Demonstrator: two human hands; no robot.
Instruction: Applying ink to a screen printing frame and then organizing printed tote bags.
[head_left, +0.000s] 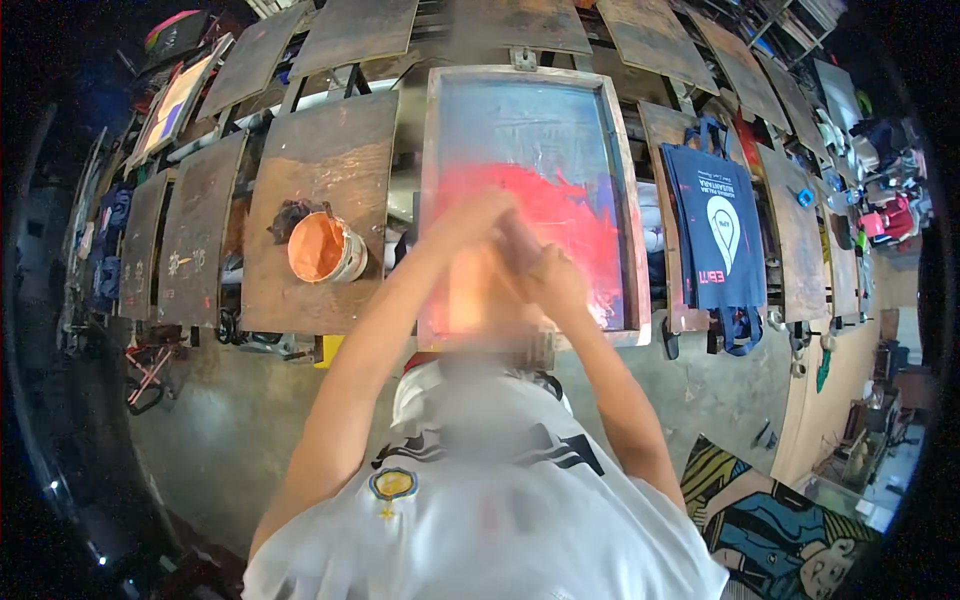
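Note:
A wooden-framed printing screen (617,200) lies in front of me, its blue-grey mesh partly spread with red-pink ink (580,222). Over the inked area, my left hand (485,218) and my right hand (555,282) are closed on what looks like a squeegee (521,246). Its brownish, bar-like part slants between them. The left hand grips farther from me, the right hand nearer and to the right. Motion and a smear down the middle blur the fingers and hide the squeegee's lower edge. An orange-white glare covers the near left of the mesh.
A white bucket (345,251) of orange ink stands on the wooden board (330,140) to the left, beside a dark crumpled rag (293,220). A navy tote bag (690,215) lies on the board to the right. More boards stand in rows, with gaps between them.

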